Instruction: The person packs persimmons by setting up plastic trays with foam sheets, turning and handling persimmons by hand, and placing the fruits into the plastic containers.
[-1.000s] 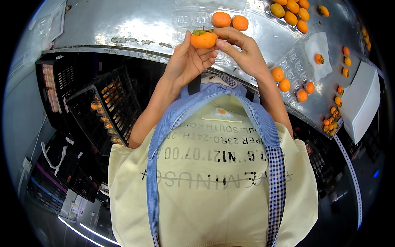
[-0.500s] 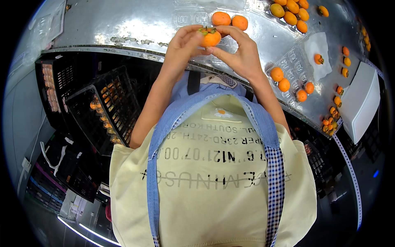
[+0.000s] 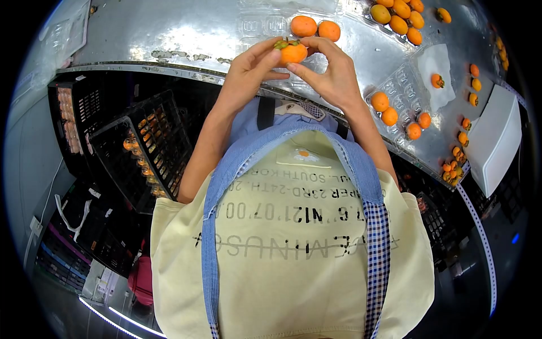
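Observation:
Between my two hands is an orange persimmon (image 3: 293, 53) with a green calyx on its upper side. My left hand (image 3: 252, 69) grips it from the left, fingers behind and thumb in front. From the right, my right hand (image 3: 328, 70) has its thumb and fingers around the other side. The hands hold the fruit over the near edge of the metal table. Just beyond it, two persimmons (image 3: 304, 26) sit in a clear plastic tray (image 3: 262, 24) with moulded hollows.
Another clear tray (image 3: 397, 90) with several persimmons lies to the right, beside white paper (image 3: 433, 62) bearing one fruit. A fuller group of persimmons (image 3: 398, 25) sits at the back right. A white box (image 3: 490, 141) stands far right. Black crates (image 3: 149, 147) are at lower left.
The persimmon has shifted slightly right and turned a little in my hands. A red object has come further into view at lower left, beside the apron.

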Demonstrator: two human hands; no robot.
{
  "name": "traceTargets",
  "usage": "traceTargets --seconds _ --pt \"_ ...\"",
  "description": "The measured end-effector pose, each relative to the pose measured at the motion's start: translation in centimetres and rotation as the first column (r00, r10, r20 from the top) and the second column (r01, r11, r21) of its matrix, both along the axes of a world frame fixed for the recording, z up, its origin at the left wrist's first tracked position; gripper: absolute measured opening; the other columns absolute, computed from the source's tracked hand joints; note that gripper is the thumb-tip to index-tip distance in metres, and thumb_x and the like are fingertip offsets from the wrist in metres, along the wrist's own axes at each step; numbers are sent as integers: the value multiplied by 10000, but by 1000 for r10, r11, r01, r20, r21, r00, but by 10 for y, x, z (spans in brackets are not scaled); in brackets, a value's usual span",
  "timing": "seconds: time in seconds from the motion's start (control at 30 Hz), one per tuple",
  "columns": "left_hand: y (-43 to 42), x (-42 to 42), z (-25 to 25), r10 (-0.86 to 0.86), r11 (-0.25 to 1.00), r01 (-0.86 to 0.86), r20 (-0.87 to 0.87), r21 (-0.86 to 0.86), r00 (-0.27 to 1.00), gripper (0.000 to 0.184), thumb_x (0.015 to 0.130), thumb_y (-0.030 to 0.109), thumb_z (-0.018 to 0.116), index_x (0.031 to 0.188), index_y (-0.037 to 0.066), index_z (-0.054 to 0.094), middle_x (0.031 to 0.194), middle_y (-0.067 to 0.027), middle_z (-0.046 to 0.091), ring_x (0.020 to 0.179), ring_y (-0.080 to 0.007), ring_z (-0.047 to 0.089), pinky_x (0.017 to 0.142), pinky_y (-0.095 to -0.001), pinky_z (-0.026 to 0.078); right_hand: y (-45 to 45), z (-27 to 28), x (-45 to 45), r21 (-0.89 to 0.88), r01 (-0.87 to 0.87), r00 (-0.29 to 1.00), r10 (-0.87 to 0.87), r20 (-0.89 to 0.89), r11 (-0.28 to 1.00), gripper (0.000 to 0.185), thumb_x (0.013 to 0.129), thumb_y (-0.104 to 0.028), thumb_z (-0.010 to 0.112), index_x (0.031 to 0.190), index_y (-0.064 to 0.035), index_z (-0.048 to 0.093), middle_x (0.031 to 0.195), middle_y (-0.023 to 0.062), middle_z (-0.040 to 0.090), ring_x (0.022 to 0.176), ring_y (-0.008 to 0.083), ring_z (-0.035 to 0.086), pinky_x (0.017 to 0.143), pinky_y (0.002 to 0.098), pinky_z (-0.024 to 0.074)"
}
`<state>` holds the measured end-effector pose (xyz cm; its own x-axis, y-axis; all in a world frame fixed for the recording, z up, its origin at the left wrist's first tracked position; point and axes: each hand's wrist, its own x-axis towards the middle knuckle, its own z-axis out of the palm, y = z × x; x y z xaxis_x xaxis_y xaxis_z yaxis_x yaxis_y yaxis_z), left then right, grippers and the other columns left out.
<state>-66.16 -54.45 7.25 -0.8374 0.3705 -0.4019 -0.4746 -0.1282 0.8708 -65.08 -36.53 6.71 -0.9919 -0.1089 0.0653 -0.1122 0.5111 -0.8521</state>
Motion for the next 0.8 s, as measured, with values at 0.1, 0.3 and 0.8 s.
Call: traceTargets --seconds 0.1,0.3,0.8 --pt "6 3 3 1 1000 -1 5 -4 1000 462 932 284 475 1260 -37 424 1098 -169 580 951 -214 619 772 -314 552 0 -1 -1 37 -50 998 51 -48 998 425 675 -277 743 1008 -56 601 893 86 621 832 231 601 744 340 462" --pt "4 2 -8 -37 936 -99 373 339 927 581 961 468 246 1219 -17 435 1020 -196 612 904 -230 638 733 -322 547 -4 8 -2 -115 -38 999 42 33 993 495 656 -248 751 1086 -68 584 920 88 605 815 212 586 745 335 460" --pt "3 3 -11 -85 966 -27 412 258 907 658 943 534 170 1173 1 478 941 -181 641 831 -239 660 696 -338 555 -3 3 -2 22 -141 983 143 -119 990 511 656 -242 745 1102 -64 571 950 102 592 823 238 590 766 355 447"
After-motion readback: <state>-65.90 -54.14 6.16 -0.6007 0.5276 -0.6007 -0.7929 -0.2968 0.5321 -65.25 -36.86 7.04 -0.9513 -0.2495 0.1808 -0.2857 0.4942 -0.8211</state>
